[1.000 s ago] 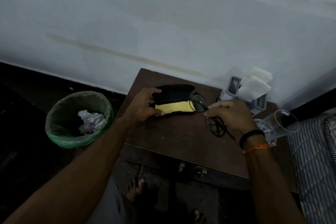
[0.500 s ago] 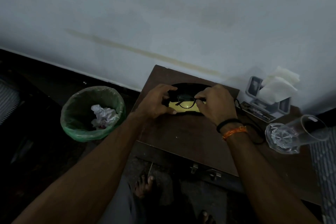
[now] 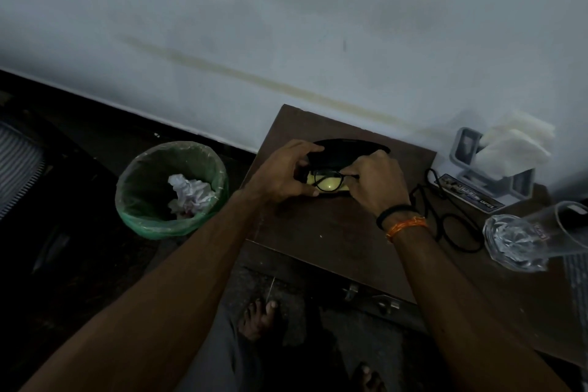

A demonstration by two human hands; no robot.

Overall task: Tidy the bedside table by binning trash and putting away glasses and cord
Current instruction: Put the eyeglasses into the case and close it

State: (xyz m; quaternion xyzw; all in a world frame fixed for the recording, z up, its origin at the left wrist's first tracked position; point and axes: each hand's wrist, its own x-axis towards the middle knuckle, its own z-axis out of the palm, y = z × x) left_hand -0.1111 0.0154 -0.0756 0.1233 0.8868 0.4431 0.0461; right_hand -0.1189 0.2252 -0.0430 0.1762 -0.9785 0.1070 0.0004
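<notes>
We have the glasses (image 3: pixel 327 181) half inside the open case (image 3: pixel 346 154). Right hand (image 3: pixel 375 183) pinches the frame, left hand (image 3: pixel 281 173) grips the case. They look light and fragile; hold the frame, not the lenses.

Both forearms were bare, no sleeves in view. The right hand (image 3: pixel 377 184) carried two bands at the wrist: a thin black band (image 3: pixel 394 212) nearer the hand and, just beside it up the arm, an orange thread band (image 3: pixel 405 227) with a paler twist and a small knot or loose end at its near side. The left hand (image 3: pixel 281 173) and its wrist wore nothing; feet (image 3: pixel 257 320) were bare, and grey cloth (image 3: pixel 219 356) covered the leg.
</notes>
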